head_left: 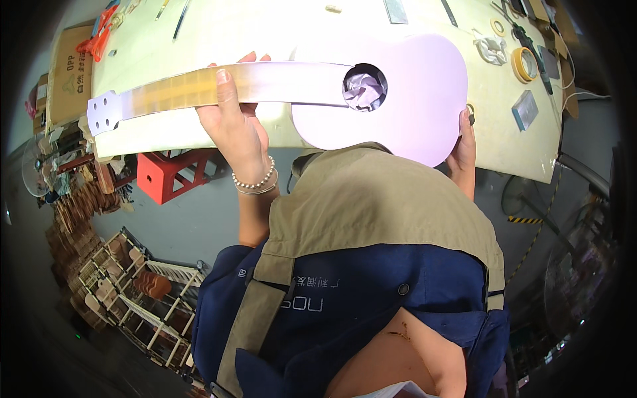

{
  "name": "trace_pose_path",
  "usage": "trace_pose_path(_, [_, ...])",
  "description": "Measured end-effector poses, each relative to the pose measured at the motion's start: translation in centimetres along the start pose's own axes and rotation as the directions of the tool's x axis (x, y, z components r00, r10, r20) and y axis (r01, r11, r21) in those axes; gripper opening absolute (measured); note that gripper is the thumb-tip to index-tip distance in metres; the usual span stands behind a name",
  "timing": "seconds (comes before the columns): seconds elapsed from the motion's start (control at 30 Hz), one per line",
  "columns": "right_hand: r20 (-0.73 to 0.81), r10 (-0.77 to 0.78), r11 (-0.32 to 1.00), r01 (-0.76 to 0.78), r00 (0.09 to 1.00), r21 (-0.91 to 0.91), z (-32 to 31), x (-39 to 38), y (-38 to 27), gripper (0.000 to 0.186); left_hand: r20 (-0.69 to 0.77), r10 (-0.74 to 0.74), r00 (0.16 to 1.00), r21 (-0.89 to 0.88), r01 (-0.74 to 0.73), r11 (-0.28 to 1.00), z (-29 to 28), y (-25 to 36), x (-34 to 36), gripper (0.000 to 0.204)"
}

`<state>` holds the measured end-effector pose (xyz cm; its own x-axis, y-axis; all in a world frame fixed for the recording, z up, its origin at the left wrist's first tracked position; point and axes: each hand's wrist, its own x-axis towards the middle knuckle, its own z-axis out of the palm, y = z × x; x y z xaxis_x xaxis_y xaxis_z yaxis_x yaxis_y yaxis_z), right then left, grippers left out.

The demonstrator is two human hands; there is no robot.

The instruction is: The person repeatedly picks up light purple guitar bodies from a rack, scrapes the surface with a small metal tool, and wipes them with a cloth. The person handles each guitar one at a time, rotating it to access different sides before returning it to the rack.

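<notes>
Holding a pale lilac ukulele [398,86] level above the near edge of the tabletop [265,26], we have it face up, headstock to our left and body to our right. Our left hand [232,126] is wrapped around the neck from below, thumb lying across the fretboard where yellowish masking tape [179,89] covers it. Our right hand [464,149] is closed on the lower end of the body, fingers mostly hidden behind the rim. A beaded bracelet [255,182] sits on the left wrist.

Handling, as we judge it: light, hollow, stiff. The thin top and sides likely dent or crack under a pinch. The painted surface looks smooth, possibly slick and easily marked by fingers. Crumpled paper [363,89] is stuffed in the sound hole, so nothing should grip there. The neck is the sound place to hold, since it is solid and taped; the body is better cradled at its edge than squeezed on the face. The headstock [103,114] with its open peg holes sticks out unsupported and could knock against things.

Around it: tape rolls [524,64] and small tools on the far right of the tabletop, a red stool [169,174] below the edge, and racks of wooden parts [126,278] on the floor to our left.
</notes>
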<state>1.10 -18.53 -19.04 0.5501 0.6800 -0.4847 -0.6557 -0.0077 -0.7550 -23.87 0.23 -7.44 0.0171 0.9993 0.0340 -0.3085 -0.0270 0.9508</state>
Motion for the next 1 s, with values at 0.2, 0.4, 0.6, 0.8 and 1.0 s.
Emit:
trace_pose_path(0.2, [0.040, -0.026, 1.000, 0.026, 0.999, 0.003, -1.0, 0.4, 0.1, 0.040, 0.006, 0.007, 1.000, -0.004, -0.007, 1.000, -0.1, -0.2, 0.1, 0.041])
trace_pose_path(0.4, [-0.086, -0.112, 0.994, 0.112, 0.990, 0.004, 2.2, -0.7, -1.4, 0.045, -0.028, -0.035, 0.999, -0.050, 0.034, 0.998, -0.8, -1.1, 1.1, 0.047])
trace_pose_path(0.6, [0.118, -0.130, 0.986, 0.140, 0.984, -0.087, 2.3, -1.0, -2.6, 0.064, -0.076, -0.156, 0.985, -0.185, 0.140, 0.973, -4.4, -3.2, 3.3, 0.026])
trace_pose_path(0.8, [0.139, -0.142, 0.968, 0.167, 0.980, -0.188, 4.3, -2.0, -4.2, 0.078, -0.072, -0.218, 0.973, -0.215, 0.198, 0.956, -5.4, -3.6, 4.2, 0.028])
trace_pose_path(1.0, [0.147, -0.142, 0.959, 0.172, 0.979, -0.223, 5.0, -1.8, -4.7, 0.077, -0.078, -0.236, 0.969, -0.188, 0.219, 0.958, -5.8, -3.5, 4.9, 0.031])
